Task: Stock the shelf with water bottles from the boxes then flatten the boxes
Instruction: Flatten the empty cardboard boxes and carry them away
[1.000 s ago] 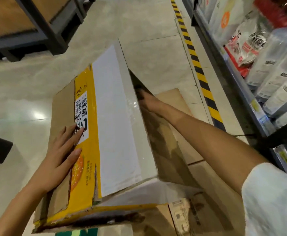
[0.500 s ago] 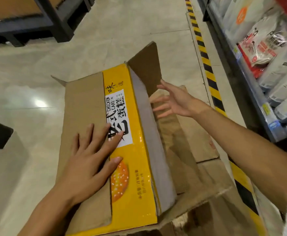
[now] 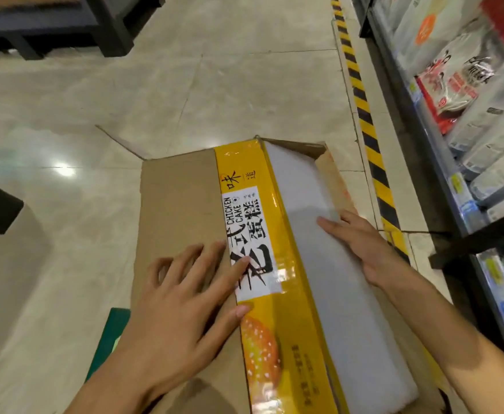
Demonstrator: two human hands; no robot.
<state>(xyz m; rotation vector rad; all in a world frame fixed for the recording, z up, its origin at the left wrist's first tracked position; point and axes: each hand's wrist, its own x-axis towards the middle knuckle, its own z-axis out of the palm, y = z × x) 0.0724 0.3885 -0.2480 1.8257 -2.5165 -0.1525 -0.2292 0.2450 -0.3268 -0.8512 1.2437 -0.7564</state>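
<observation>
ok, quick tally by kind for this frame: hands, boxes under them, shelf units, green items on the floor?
Hands: 2, left hand and right hand, both pressing flat
Cardboard box: 1, nearly flattened
Shelf: 1, stocked, at right
Green item: 1, partly hidden under the box
Total: 5

Flattened box [image 3: 182,210] on tiled floor [image 3: 155,85]

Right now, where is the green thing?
In the head view, the green thing lies on the floor at the lower left, tucked partly under the left edge of the flattened box, just beside the left hand.
</observation>
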